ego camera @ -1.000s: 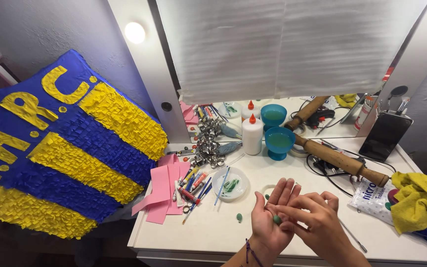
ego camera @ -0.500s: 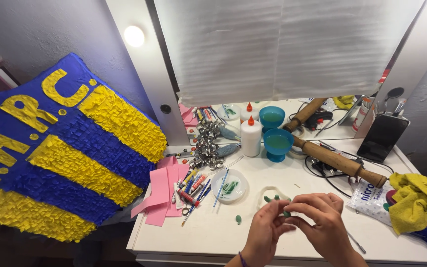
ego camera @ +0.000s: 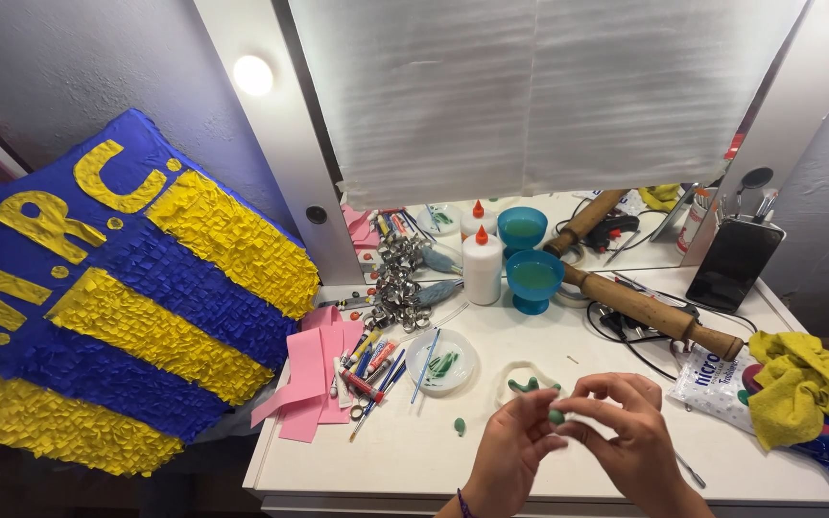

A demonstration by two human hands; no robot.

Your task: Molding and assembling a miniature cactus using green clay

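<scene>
Green clay ball [ego camera: 556, 416] between both hands' fingertips [ego camera: 568, 411]

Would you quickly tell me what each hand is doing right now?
Left hand: fingers curled, pinching the small green clay ball.
Right hand: fingertips also closed on the same ball, above the white table.
</scene>
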